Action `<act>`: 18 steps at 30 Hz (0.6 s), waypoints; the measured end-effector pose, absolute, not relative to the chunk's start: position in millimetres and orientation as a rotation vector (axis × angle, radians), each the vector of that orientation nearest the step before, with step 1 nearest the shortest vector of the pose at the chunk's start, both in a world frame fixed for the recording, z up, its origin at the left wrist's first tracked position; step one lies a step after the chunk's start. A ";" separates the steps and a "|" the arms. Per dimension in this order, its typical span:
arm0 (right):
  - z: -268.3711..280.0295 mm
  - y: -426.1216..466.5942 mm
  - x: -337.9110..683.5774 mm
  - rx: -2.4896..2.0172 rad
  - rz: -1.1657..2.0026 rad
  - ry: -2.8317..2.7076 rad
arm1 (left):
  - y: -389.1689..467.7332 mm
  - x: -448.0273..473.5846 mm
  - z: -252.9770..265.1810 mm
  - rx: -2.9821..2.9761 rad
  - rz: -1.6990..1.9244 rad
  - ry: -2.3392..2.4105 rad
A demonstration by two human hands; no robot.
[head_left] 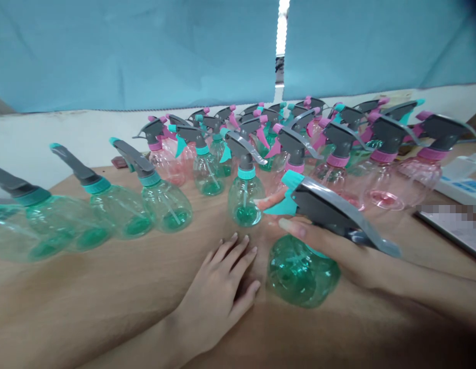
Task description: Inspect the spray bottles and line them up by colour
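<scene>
Head view: your right hand (332,241) grips 1 tilted green bottle (303,277) around the neck, just right of your left hand (217,284), which lies palm down on the surface (118,297), fingers slightly spread, holding nothing visible. Pink bottles (428,174) stand beyond.

The nearest bottle (301,277) looks like glossy, see-through plastic, the table (118,302) smooth wood, the backdrop (184,56) matt cloth.

The wood-toned desk (107,292) carries a row of green spray bottles (166,207) at nine o'clock and, from twelve to two, pink spray bottles (384,192) mingled with green. A white-and-blue device (463,179) sits at three, a dark-edged flat object (453,230) just below; the left hand (218,282) rests palm-down at six.
</scene>
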State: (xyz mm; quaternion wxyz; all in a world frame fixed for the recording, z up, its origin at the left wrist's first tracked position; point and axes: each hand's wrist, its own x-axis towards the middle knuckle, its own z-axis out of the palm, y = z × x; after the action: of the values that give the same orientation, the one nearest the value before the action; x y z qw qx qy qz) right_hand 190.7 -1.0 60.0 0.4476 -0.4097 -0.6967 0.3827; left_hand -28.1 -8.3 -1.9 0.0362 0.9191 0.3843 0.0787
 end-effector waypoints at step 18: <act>58.3 -0.5 192.5 -1.008 1.036 -1.699 | -7.9 -27.2 -1.9 2.833 0.196 1.187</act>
State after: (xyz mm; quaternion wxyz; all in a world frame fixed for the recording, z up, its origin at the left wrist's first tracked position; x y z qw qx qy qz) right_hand 192.5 -0.5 58.3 0.4400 -0.4059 -0.6840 0.4169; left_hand -27.2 -7.9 -1.9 0.0318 0.9199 0.3856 0.0638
